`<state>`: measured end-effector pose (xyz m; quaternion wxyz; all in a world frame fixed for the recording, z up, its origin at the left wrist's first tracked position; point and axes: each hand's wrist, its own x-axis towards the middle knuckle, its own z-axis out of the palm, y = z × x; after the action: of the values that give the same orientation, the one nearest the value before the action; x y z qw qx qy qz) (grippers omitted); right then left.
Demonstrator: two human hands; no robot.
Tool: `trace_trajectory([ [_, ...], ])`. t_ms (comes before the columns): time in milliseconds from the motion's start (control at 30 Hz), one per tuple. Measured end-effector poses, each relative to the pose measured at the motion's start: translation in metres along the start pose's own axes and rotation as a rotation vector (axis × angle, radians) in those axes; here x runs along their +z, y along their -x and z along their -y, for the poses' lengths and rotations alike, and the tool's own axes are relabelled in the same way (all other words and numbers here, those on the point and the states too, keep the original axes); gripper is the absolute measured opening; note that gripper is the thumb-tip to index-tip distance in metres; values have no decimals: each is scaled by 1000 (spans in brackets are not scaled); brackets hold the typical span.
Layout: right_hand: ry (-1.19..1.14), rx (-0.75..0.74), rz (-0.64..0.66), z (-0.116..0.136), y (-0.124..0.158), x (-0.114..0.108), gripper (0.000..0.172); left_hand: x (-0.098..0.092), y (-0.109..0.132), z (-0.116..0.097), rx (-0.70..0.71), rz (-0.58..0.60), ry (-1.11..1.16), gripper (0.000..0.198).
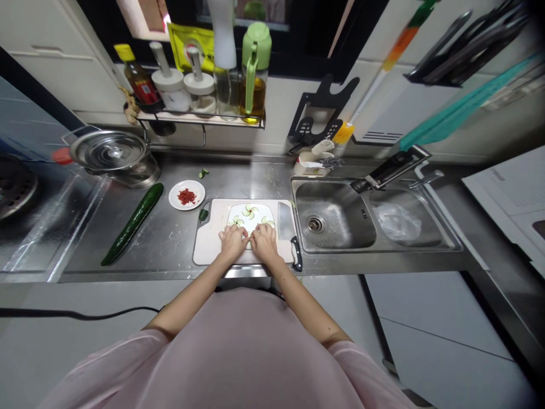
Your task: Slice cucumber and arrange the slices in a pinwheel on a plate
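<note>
A white plate point(243, 214) lies on a pale cutting board point(208, 243). On the plate, thin cucumber slices point(250, 212) form small curved fans with red bits at their centres. My left hand point(233, 241) rests over the plate's near left part, fingers bent and drawn together. Opposite it, my right hand point(264, 243) is curled over the near right part, its fingertips close to those of the left. Whatever the fingers pinch is hidden or too small to name. A kitchen knife point(286, 220) lies along the board's right side, its black handle toward me.
A small white plate point(172, 196) holds chopped red pieces. Left of it lies a whole cucumber point(135, 223), with a lidded steel pot point(142, 171) behind. Cucumber scraps point(203, 215) sit at the board's left edge. The double sink point(334, 247) is at right; bottles stand on a shelf point(200, 118).
</note>
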<state>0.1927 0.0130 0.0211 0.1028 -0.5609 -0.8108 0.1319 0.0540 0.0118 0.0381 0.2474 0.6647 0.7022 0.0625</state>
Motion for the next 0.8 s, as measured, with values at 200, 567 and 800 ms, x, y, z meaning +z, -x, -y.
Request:
trace_trajectory([
  [200, -54, 36, -10, -1, 1, -3, 16, -2, 1, -1, -18, 12, 5, 20],
  [567, -51, 35, -39, -1, 0, -1, 15, 1, -2, -1, -17, -15, 16, 18],
  [800, -54, 44, -46, -5, 1, -3, 12, 3, -5, -2, -34, -3, 34, 17],
])
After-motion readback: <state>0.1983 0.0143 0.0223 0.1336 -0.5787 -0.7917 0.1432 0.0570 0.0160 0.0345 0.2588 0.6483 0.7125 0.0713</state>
